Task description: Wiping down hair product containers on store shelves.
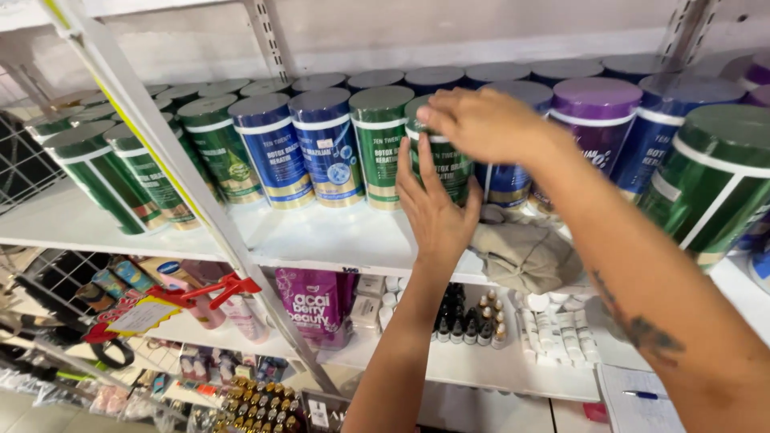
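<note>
A tall green jar (446, 163) with a white band stands on the white shelf (321, 236) in the front row of jars. My left hand (435, 210) is flat against its lower front, fingers up. My right hand (481, 122) grips its lid and upper side from above. Both hands hold this same jar. Left of it stand another green jar (379, 144) and two blue jars (327, 146). A purple-lidded jar (597, 120) stands to its right, partly behind my right forearm.
A crumpled grey cloth (525, 255) lies on the shelf edge under my right arm. Rows of green and blue jars fill the shelf back. Below are a pink pouch (314, 305), small dark bottles (469, 321), white tubes (557, 333) and a clipboard with a pen (642, 394).
</note>
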